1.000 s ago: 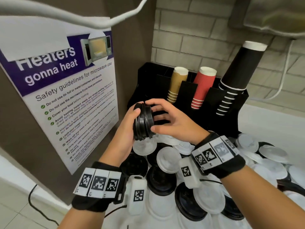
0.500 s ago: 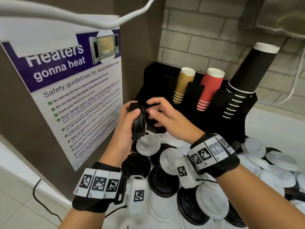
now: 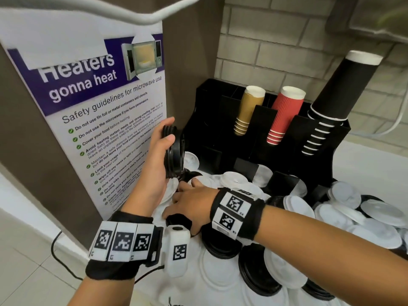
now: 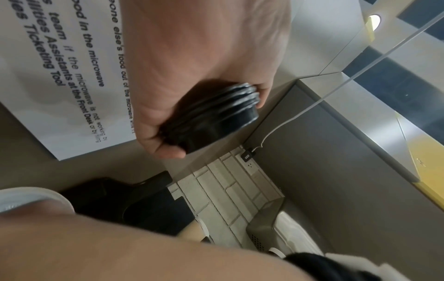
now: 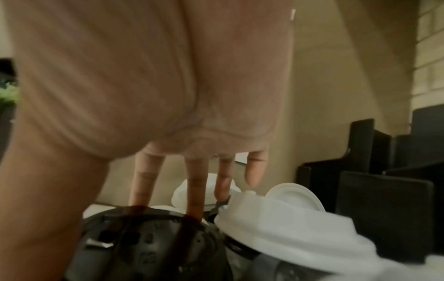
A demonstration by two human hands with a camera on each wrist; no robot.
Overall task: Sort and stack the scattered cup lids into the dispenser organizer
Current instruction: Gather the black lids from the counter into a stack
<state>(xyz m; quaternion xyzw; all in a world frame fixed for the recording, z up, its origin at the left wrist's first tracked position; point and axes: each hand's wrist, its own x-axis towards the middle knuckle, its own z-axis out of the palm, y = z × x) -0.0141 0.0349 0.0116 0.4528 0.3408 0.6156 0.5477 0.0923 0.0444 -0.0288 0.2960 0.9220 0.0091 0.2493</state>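
Hiding much of the lid pile (image 3: 276,268) under both forearms; blurring the near lids in the right wrist view. Gripping a stack of black lids (image 3: 174,151) on edge in the left hand (image 3: 154,157), thumb and fingers curled round it, just beside the organizer (image 3: 326,138) and wall poster (image 3: 92,120). Reaching down with the right hand (image 3: 187,204), fingers (image 5: 195,190) straight, touching a black lid (image 5: 149,245), holding nothing.

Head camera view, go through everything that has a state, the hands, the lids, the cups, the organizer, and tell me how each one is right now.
left hand: grips a stack of black lids
stack of black lids: nested, held on edge, off the counter
right hand: fingers straight, reaching down into the pile, holding nothing
loose lids: black and white, scattered and overlapping
organizer: upright
tan cups: nested in a slot, tilted
red cups: nested, tilted
black cups: nested, tilted
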